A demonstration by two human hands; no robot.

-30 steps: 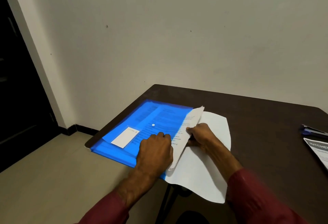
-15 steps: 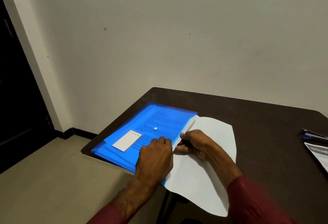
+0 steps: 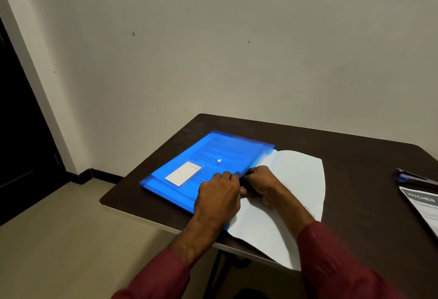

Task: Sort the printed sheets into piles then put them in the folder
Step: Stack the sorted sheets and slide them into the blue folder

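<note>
Printed sheets (image 3: pixel 220 149) showed through the blue folder (image 3: pixel 166 180) at centre frame on the dark table (image 3: pixel 355 156), so the filing looked mostly done. Its white flap (image 3: pixel 296 180) lay open to the right, not yet closed. The left hand (image 3: pixel 218 194) rested curled at the folder's mouth, with the right hand (image 3: pixel 263 182) tucked beside it; whether either pinched anything could not be told. At the right edge a loose sheet (image 3: pixel 424 206) headed "KITCHEN" lay outside the folder. The label card (image 3: pixel 182 173) showed no readable writing.
</note>
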